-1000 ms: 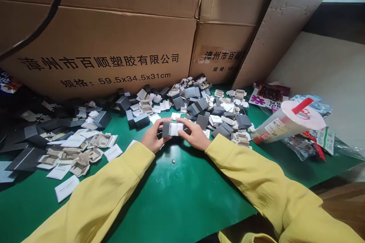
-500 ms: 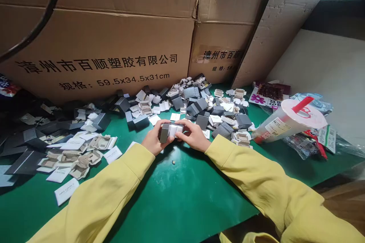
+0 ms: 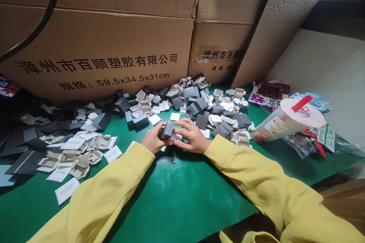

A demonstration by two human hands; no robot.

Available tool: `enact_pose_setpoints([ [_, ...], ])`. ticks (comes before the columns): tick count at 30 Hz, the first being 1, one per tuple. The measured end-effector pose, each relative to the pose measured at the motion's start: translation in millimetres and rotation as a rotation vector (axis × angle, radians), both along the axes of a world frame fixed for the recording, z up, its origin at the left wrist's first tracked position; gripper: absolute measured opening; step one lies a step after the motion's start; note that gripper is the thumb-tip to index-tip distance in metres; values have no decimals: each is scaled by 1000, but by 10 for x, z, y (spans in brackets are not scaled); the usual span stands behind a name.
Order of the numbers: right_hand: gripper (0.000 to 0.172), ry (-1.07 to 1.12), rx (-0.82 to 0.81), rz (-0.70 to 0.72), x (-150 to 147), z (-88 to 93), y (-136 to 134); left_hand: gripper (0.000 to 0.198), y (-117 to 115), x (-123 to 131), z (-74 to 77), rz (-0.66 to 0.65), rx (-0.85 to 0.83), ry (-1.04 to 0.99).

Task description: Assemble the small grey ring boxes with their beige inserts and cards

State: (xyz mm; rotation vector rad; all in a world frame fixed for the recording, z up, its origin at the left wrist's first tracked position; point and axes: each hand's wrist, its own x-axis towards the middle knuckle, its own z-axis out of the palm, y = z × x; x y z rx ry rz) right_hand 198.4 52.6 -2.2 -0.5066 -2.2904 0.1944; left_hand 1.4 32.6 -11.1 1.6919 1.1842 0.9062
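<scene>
Both hands meet over the green table (image 3: 182,197), sleeves yellow. My left hand (image 3: 154,139) pinches a small grey box (image 3: 167,129), tilted up on one corner. My right hand (image 3: 190,134) grips the white inner piece (image 3: 176,136) that shows just under the grey box, fingers curled around it. Right behind the hands lies a heap of grey boxes and white inserts (image 3: 199,106).
Large cardboard cartons (image 3: 99,45) wall off the back. Flat dark sleeves, white cards and beige inserts (image 3: 71,148) spread at the left. A tipped plastic cup with a red straw (image 3: 288,121) and snack wrappers (image 3: 268,95) lie at the right. A tiny speck (image 3: 172,161) sits near the hands.
The grey box has been turned from lying level between the hands to tilted on a corner, and the white inner piece now shows less. Hands stayed in place.
</scene>
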Motion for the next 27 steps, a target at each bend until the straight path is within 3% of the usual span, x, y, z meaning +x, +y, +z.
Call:
enact_pose_setpoints([
  [3, 29, -33, 46, 23, -9, 11, -19, 56, 1, 8, 2, -12, -14, 9],
  [8, 24, 55, -76, -33, -70, -3, -76, 57, -9, 24, 47, -5, 36, 68],
  [15, 22, 141, -132, 2, -103, 16, -95, 57, -7, -7, 41, 22, 101, 144],
  [22, 27, 65, -174, -58, -90, -79, -32, 47, 31, -8, 48, 125, 355, 370],
  [27, 20, 1, -226, -104, -85, -112, 5, 50, 17, 22, 31, 102, 369, 267],
])
